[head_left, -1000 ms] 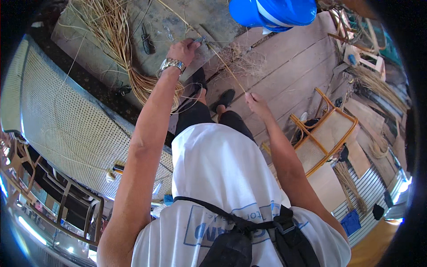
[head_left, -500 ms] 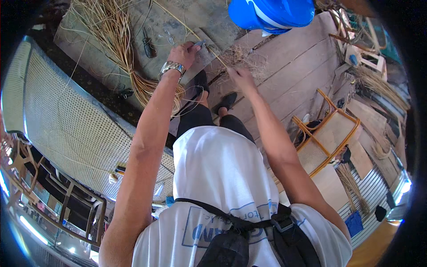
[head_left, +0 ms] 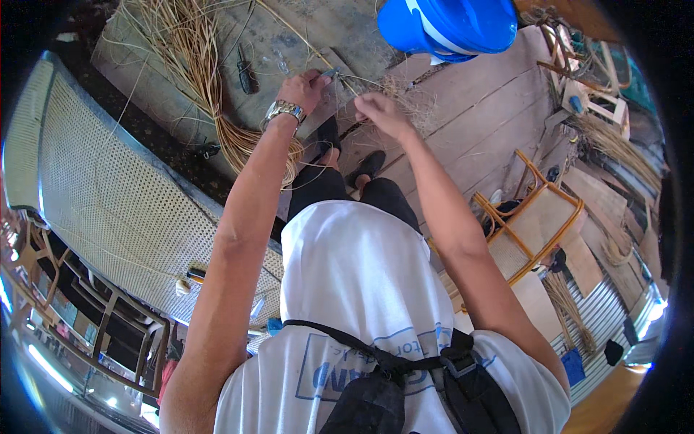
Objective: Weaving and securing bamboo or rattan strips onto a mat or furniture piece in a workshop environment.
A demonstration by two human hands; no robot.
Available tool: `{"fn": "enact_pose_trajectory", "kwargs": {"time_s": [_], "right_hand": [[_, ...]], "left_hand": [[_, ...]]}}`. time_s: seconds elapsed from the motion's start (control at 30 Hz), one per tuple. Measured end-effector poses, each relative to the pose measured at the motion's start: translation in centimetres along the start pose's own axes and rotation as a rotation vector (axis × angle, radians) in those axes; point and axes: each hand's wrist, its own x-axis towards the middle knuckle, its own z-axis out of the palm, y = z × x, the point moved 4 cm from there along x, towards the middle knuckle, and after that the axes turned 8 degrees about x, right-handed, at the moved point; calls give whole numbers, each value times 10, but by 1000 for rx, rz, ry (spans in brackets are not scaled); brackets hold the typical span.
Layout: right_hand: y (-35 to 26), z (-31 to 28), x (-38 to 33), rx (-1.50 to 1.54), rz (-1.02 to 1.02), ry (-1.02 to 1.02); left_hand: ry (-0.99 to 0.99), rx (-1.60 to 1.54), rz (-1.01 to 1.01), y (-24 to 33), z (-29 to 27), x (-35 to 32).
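Observation:
My left hand (head_left: pixel 302 91), with a metal watch on its wrist, is closed around a small bluish-grey, blade-like piece (head_left: pixel 330 73). The piece lies against a long, thin rattan strip (head_left: pixel 293 29) that comes down from the far edge. Close by on the right, my right hand (head_left: pixel 383 114) pinches the strip's near end, thumb and fingers together. Under the strip is a small flat board (head_left: pixel 338 61). Fine pale shavings (head_left: pixel 412 98) are scattered beyond my right hand. A thick bundle of rattan strands (head_left: pixel 210 94) curves down left of my left hand.
A dark-handled pointed tool (head_left: pixel 246 76) lies beside the bundle. At the far right stands a blue bucket (head_left: pixel 448 29). A woven cane panel (head_left: pixel 116 188) fills the left side. A rattan-framed chair (head_left: pixel 538 224) and rattan bundles (head_left: pixel 614 145) are on the right.
My right hand has shifted up and left, closer to my left hand. My left hand has stayed almost in place, still closed on the bluish-grey piece.

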Motion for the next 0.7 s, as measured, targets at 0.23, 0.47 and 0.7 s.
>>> {"fn": "enact_pose_trajectory", "kwargs": {"time_s": [0.23,0.47,0.7], "right_hand": [[38,-12,-36,-134,130,145],[78,-20,-107,290,321,-102],[-8,12,-2,369,121,-51]], "left_hand": [[12,6,-3,-1,1,0],[15,-27,31,1,-2,-1],[-7,10,22,2,-4,-2]]}}
